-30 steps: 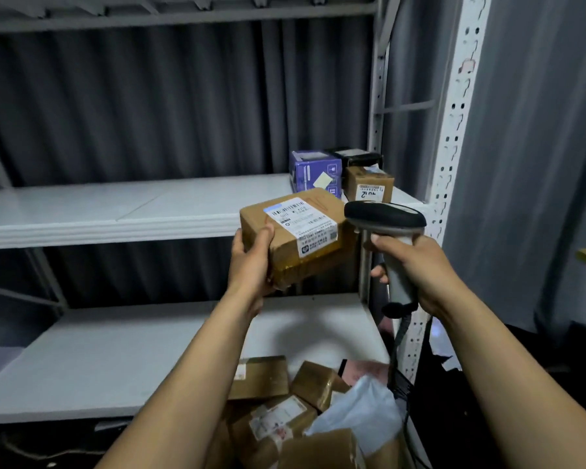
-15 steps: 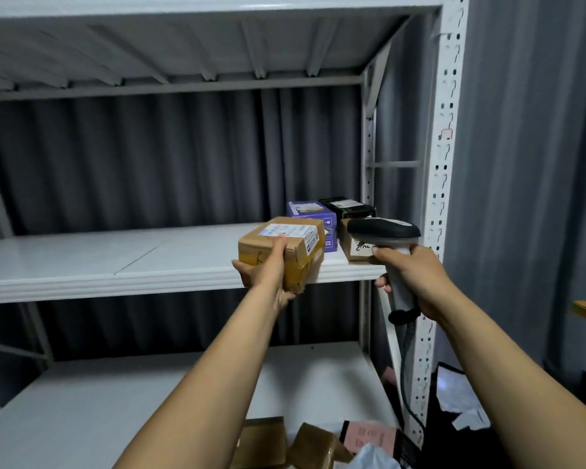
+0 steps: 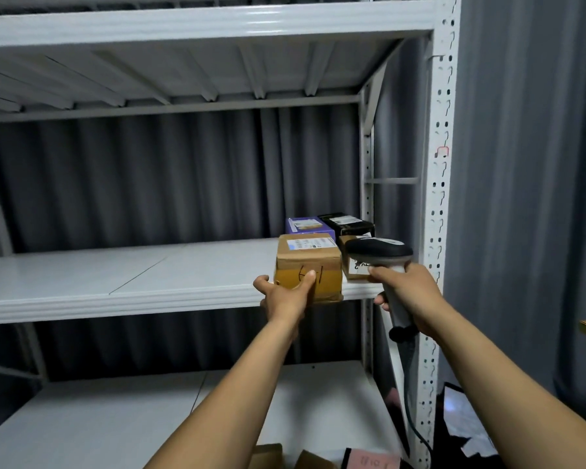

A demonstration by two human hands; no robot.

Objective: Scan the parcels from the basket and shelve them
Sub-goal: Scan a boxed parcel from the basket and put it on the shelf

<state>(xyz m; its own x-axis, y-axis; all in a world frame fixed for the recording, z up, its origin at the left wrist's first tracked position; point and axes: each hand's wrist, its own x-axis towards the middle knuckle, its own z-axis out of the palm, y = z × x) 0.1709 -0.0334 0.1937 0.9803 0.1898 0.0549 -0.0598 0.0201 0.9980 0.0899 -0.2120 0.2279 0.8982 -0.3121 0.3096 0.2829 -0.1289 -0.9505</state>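
A brown cardboard parcel (image 3: 313,255) with a white label on top sits at the front right of the middle shelf (image 3: 115,282). My left hand (image 3: 285,292) grips its near lower corner, thumb up against the front face. My right hand (image 3: 408,296) holds a grey and black barcode scanner (image 3: 379,253) by the handle, just right of the parcel. The scanner's head hides part of a small brown box (image 3: 352,270) behind it.
A purple box (image 3: 305,225) and a black box (image 3: 345,223) stand at the back right of the middle shelf. A white perforated upright (image 3: 440,198) rises at the right. The lower shelf (image 3: 115,418) lies below, with parcel tops (image 3: 285,458) at the bottom edge.
My left hand carried the brown parcel up and forward and set it flat on the middle shelf. The view tilted upward, and the basket parcels nearly left the frame.
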